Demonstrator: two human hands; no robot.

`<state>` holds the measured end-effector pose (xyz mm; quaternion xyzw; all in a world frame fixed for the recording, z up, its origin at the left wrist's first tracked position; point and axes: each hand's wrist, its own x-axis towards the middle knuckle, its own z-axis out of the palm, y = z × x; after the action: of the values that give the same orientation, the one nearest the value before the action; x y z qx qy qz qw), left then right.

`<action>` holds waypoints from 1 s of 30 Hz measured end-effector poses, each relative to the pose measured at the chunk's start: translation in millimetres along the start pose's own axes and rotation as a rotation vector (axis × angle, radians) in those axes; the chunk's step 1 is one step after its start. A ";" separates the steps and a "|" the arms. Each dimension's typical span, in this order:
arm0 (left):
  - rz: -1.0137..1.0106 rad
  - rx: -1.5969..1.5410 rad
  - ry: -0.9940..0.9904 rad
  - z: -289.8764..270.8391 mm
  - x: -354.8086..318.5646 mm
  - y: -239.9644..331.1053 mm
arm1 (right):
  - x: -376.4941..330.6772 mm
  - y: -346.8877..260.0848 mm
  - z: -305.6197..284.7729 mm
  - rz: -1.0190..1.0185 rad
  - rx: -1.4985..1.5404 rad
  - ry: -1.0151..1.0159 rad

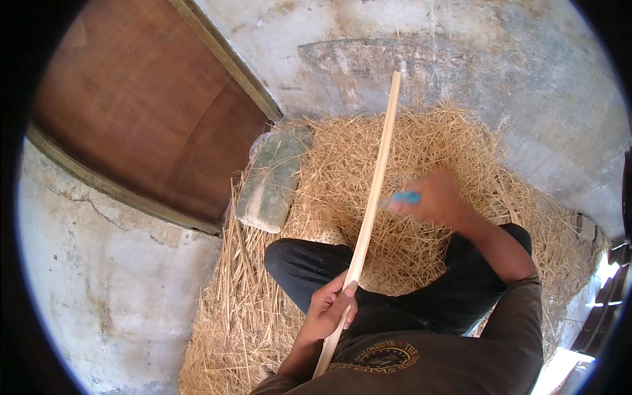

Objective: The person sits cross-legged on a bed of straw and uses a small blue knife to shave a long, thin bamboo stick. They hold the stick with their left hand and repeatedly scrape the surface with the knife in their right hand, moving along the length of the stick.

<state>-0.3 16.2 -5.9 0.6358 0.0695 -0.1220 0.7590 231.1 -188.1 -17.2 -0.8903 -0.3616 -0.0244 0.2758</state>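
Nearest the camera, the person's dark brown shirt fills the lower edge, and the black trousers (309, 266) of the folded legs show just beyond it. The left hand (332, 306) sits close to the body with its grip clamped around the lower part of a long, pale bamboo strip (368, 210). The strip's bottom end reaches down to the shirt, and from the left hand it slants up and slightly right, over the knee and the straw, to a top end seen against the far wall.

A little farther out, the right hand (434, 197) is blurred, just right of the strip's middle. Its grip is closed on a small tool with a blue handle (405, 197), whose left end meets the strip's edge; the blade cannot be made out.

Under and around the legs lies a mat of loose dry straw (421, 145) on the floor. At its left edge rests a greenish, worn stone block (273, 178). Beyond stand a rough grey plastered wall (461, 59) and, at upper left, a brown wooden door (151, 112) in its frame.
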 end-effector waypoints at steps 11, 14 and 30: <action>0.048 0.228 0.154 20.5 0.9 20.6 | 18.3 -2.9 24.8 -0.140 -0.171 0.044; 0.054 0.229 0.152 16.8 2.1 17.1 | 28.4 5.6 24.0 -0.091 -0.187 0.062; -0.059 0.084 0.031 25.8 -14.7 -17.5 | 73.1 141.7 -14.8 0.696 0.144 0.271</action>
<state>-20.5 -10.6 -14.0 0.6665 0.0949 -0.1372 0.7266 380.5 -232.7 -54.0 -0.9269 0.0012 -0.0214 0.3748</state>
